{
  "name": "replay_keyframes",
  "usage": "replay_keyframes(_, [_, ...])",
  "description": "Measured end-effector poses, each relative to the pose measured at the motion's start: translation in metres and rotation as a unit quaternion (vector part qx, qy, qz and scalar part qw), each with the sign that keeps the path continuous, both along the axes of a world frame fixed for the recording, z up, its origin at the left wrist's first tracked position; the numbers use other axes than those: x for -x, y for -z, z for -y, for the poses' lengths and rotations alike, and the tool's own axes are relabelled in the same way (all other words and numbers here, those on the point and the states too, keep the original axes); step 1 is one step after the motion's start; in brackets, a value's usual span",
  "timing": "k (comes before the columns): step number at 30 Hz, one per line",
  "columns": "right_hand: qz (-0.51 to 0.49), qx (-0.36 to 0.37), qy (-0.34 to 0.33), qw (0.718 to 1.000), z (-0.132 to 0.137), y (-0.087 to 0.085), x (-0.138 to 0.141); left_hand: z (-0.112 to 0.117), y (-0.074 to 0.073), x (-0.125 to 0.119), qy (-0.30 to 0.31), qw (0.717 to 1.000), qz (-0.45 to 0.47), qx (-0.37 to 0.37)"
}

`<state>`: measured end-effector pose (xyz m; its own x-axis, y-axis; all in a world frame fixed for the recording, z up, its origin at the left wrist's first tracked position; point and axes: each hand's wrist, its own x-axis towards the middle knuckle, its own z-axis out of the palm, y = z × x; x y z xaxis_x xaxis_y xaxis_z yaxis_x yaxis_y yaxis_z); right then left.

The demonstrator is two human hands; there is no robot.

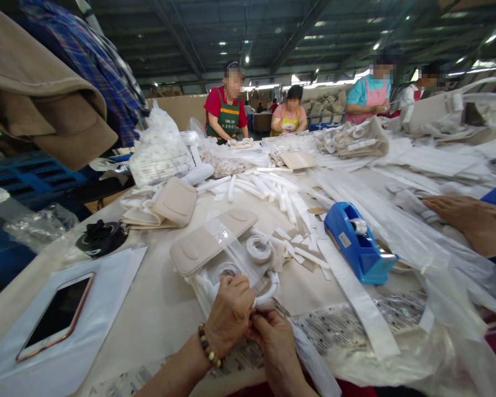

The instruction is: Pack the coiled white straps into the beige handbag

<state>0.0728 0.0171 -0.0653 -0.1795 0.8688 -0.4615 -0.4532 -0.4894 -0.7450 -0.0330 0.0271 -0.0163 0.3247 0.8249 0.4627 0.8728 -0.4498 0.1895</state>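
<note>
My left hand, with a bead bracelet on its wrist, and my right hand meet at the near edge of the table, both closed on a white curved strap. The strap runs into a clear plastic bag that holds a beige padded piece and a white coiled roll. The fingertips of both hands are pressed together around the strap's end.
A blue tape dispenser stands to the right. A phone lies at the left on a white sheet. Another person's hand rests at the far right. White tubes, beige pads and bags cover the table. Several workers stand at the far end.
</note>
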Motion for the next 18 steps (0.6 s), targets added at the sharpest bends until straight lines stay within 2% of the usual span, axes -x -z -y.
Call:
replay_keyframes(7, [-0.009,-0.048,0.011,0.999,0.004,0.012,0.001,0.001,0.003,0.004,0.008,0.999,0.027,-0.034])
replay_keyframes(12, [-0.009,-0.064,0.006,0.998,0.005,0.01,0.001,0.0,-0.002,0.008,0.052,0.997,0.046,-0.023])
replay_keyframes(18, [0.026,-0.077,0.0,0.997,0.004,0.009,0.002,0.003,-0.001,0.009,0.063,0.996,0.045,-0.034])
